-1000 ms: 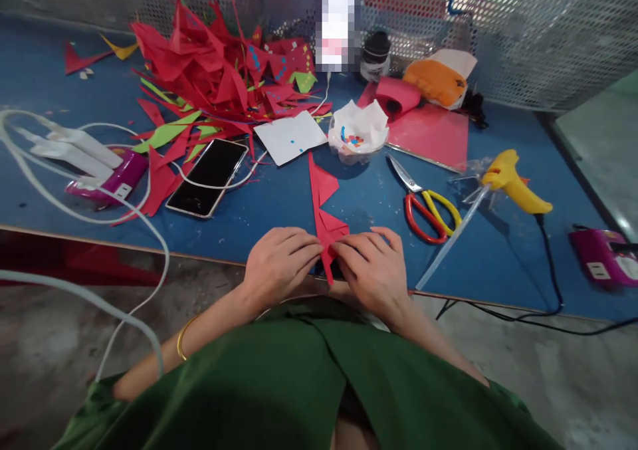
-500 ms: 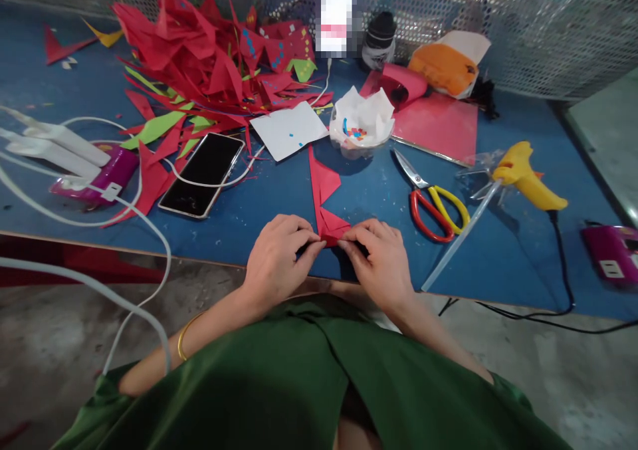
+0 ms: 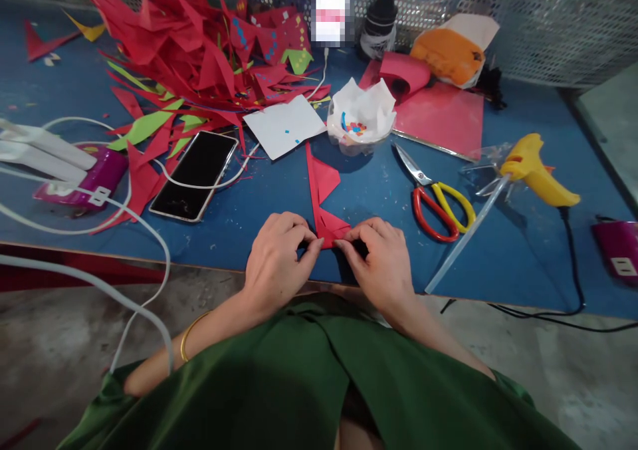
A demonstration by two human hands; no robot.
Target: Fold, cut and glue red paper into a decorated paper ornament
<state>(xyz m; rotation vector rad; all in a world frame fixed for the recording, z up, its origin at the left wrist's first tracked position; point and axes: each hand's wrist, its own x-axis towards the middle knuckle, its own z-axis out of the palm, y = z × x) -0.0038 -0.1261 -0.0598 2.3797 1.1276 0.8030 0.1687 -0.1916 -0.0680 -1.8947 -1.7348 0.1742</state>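
Observation:
A red folded paper piece (image 3: 325, 183) lies on the blue table near its front edge, with a narrow strip along its left side and pointed flaps to the right. My left hand (image 3: 282, 258) pinches the lower left end of the paper between thumb and index finger. On the lower right end, my right hand (image 3: 377, 258) grips the same paper with thumb and index finger. Its bottom edge is folded between the two hands. Beyond the paper are a white card (image 3: 284, 128) and a clear bowl lined with white paper (image 3: 371, 108), holding small coloured bits.
Scissors (image 3: 432, 201) and a yellow glue gun (image 3: 538, 169) lie to the right. On the left are a phone (image 3: 193, 177), white cables and a purple power strip (image 3: 107, 177). Behind rises a heap of red paper pieces (image 3: 184, 51). Red sheets (image 3: 443, 121) lie at the back right.
The view has shifted slightly. Both hands still pinch the red paper, and its bottom edge now looks flatter and more tightly folded between my fingers.

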